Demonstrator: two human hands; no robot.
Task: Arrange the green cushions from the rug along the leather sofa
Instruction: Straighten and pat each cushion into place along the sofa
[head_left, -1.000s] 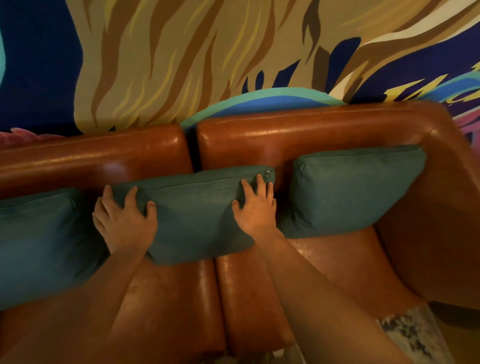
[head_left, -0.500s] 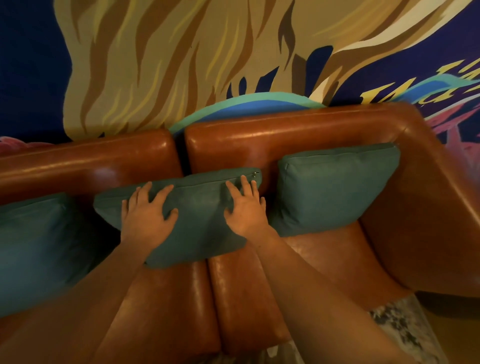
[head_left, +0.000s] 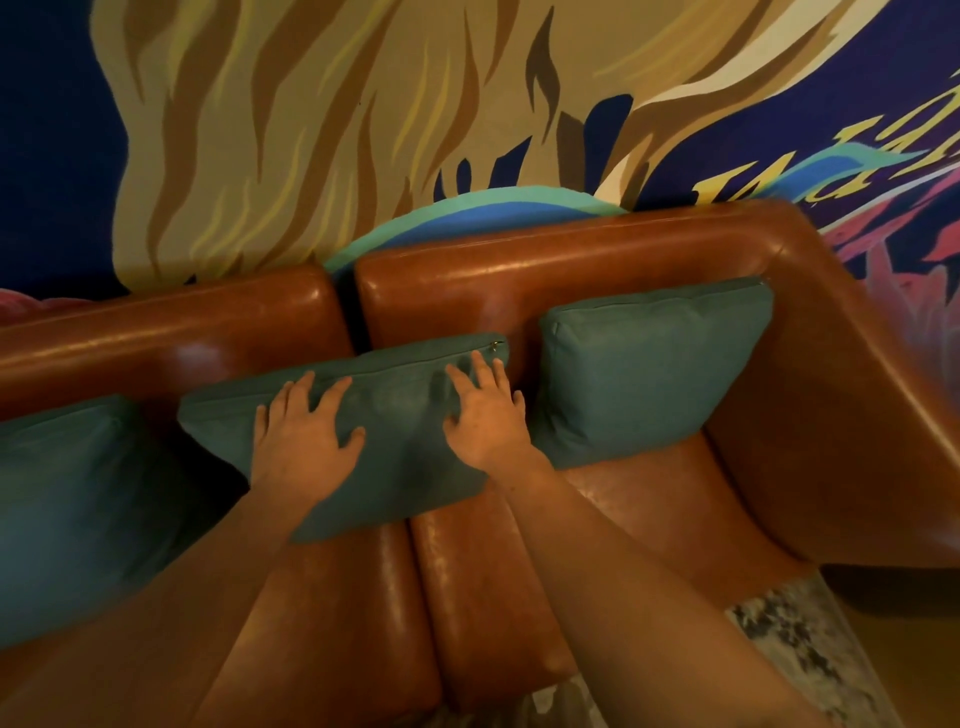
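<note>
Three green cushions lean against the backrest of the brown leather sofa. The middle cushion straddles the gap between two seat sections. My left hand lies flat on its left half with fingers spread. My right hand presses flat on its right half, fingertips near the zip corner. The right cushion stands in the sofa's corner by the armrest. The left cushion is cut off by the frame's left edge.
A painted mural wall rises right behind the sofa. The right armrest bounds the seat. A mottled grey and white rug shows on the floor at the lower right.
My left hand slid from the middle cushion's left edge inward onto its face. The right hand stayed on the right half. The cushion sits about where it was.
</note>
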